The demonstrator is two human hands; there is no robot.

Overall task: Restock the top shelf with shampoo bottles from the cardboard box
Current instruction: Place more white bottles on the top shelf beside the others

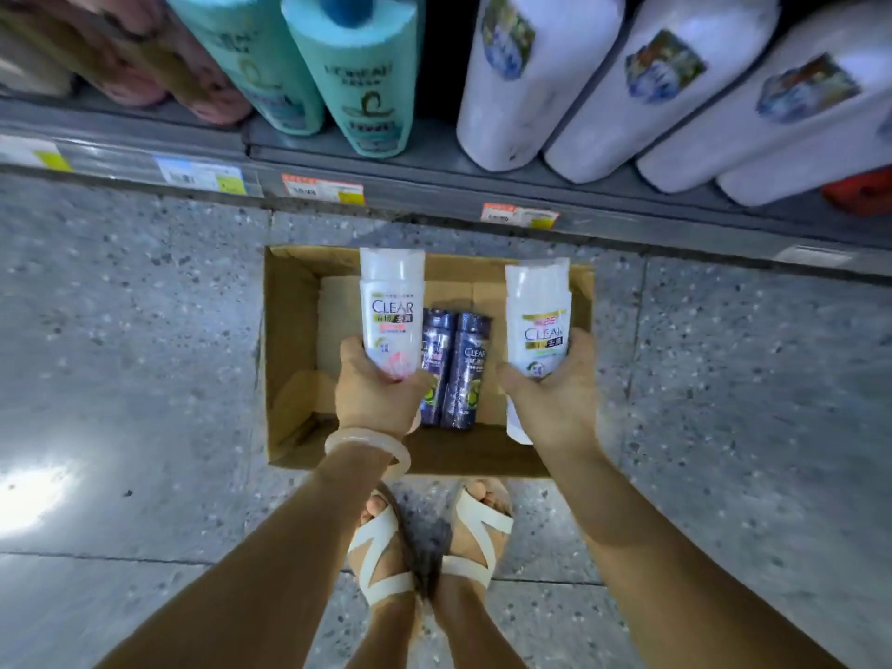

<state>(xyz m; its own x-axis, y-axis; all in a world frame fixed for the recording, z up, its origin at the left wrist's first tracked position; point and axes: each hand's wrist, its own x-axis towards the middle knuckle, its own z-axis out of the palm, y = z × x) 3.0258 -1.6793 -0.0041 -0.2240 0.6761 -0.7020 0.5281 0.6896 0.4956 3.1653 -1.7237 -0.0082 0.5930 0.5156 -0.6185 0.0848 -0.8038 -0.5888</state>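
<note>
I am seeing open room in the brown cardboard box [289, 330] left of two dark purple bottles [453, 369]; tall white shelf bottles [531, 79] are crowding ahead.

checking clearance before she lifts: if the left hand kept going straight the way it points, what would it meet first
Probably the shelf edge. The left hand, gripping a white Clear bottle, points up the picture over the cardboard box toward it. Depth is unclear, so it might pass in front.

The speckled grey floor [145, 354] carries an open cardboard box [285, 340], set just before the shelf [434, 171]. On the shelf stand teal L'Oréal bottles [357, 74], pink bottles [183, 74] and large white bottles [531, 74] in a row.
</note>
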